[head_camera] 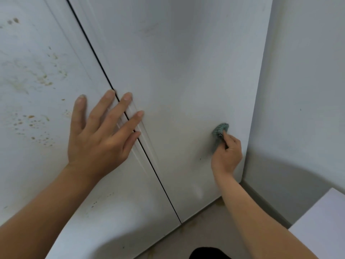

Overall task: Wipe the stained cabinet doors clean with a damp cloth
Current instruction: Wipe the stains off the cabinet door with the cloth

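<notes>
Rubbing should be done with firm, short strokes. In the head view, the green cloth (220,133) is bunched in the curled fingers (227,137) of the right hand (226,156), right of the frame's middle, on the right door (177,81). Its long side runs up the frame, tip up. The left hand (99,135) is pressed flat, fingers spread, over the door gap (100,70).

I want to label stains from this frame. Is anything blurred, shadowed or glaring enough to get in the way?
Head view: the cloth and right hand look slightly soft, the left hand sharper; soft shadows darken the wall at right and the bottom of the left door; no harsh glare; its brown stains stay readable.
</notes>
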